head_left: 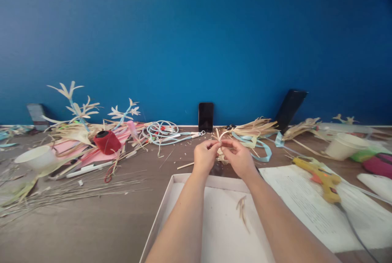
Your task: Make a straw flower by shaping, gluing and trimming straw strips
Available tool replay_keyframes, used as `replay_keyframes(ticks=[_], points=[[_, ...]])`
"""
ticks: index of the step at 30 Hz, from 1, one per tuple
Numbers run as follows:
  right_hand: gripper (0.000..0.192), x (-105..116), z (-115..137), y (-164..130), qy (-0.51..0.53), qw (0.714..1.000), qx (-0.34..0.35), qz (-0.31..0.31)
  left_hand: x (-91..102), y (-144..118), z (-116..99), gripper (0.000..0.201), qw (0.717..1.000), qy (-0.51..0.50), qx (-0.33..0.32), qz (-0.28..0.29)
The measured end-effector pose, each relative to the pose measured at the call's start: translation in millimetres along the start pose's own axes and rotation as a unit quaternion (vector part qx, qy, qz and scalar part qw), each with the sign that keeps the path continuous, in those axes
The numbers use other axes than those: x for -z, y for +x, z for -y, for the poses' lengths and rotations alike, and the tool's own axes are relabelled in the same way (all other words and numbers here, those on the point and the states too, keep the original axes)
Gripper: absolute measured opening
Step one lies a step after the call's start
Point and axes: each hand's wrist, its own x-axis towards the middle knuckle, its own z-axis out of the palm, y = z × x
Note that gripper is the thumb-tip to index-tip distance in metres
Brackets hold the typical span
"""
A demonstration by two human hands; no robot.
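Apparently mid-build: L hand [204, 156] & R hand [241, 157] have fingertips together, pinching splayed pale strips [218, 135] just past the white box's [216, 220] far edge. 2 blue-stemmed sprays [82, 112], left of the box, look done; the held strips prob. still need shaping/fixing. In the box: a few loose bits [241, 210]. White bowl [36, 158] left of box, white cup [346, 147] right; contents can't be made out.
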Motion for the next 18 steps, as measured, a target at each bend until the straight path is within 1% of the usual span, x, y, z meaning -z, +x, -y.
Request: replay_keyframes(ticks=[3,8,10,14,18], points=[[0.031,-1.3,-1.0,-0.3,-0.009,1.0,-0.003,0.009,0.1,0.3,1.0,0.023,1.0,-0.006,-0.007,-0.005],[0.028,-0.8,-5.5,1.2,-0.025,1.0,0.01,-0.002,-1.1,2.6,8.4,0.019,0.997,0.04,-0.067,-0.014],[0.027,-1.0,-8.4,2.3,-0.027,0.999,0.017,-0.007,-1.5,2.7,9.4,0.017,0.995,0.056,-0.082,-0.014],[0.023,-2.2,-11.8,3.5,-0.012,1.0,0.012,-0.019,-2.1,1.6,8.9,0.019,0.994,0.068,-0.082,-0.019],[0.021,-2.8,-10.1,2.3,-0.012,1.0,0.014,-0.026,-1.9,1.6,8.2,0.022,0.998,0.042,-0.053,-0.011]])
